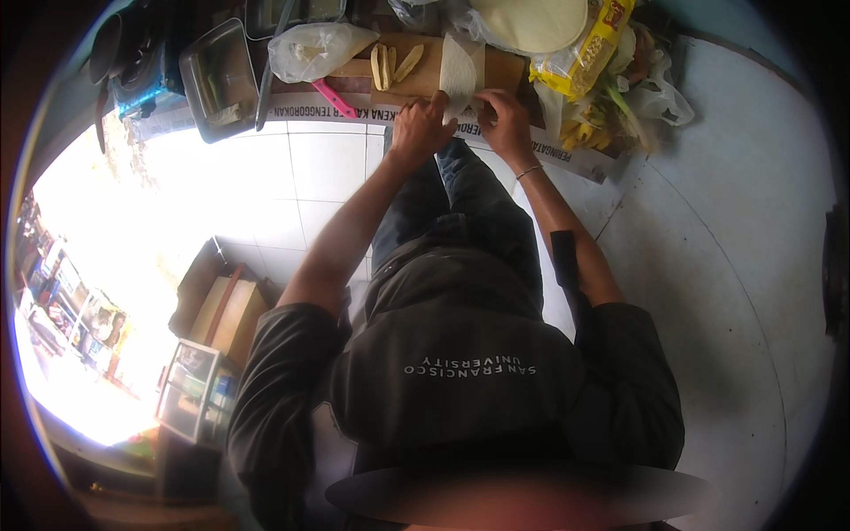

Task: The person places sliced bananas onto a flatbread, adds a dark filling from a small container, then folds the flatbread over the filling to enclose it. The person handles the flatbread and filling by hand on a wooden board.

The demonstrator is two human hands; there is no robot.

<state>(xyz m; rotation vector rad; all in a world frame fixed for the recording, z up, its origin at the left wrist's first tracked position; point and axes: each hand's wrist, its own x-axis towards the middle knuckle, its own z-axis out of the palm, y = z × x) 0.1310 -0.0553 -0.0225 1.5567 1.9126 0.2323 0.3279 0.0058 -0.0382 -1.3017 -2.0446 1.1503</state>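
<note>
A thin pale wrapper sheet [461,66] lies over a brown cutting board [503,73]. My left hand [423,129] is closed at the near left edge of the sheet, fingers bent and pressed together. At its near right edge my right hand [506,122] pinches with thumb and fingertips. Fingers partly hide the sheet's near end. To the left on the board rest several long, pale yellow pieces [384,67] that look like cut banana. A pink-handled knife [333,97] lies left of the board. A round stack of pale wrappers [536,19] sits beyond it.
Left stand a clear plastic bag [319,50], a rectangular container [220,80] and a blue and black stove [146,80]. On the right are a yellow package [593,51], yellow peels [589,133] and a crumpled plastic bag [664,93]. A printed banner [567,159] lies underneath.
</note>
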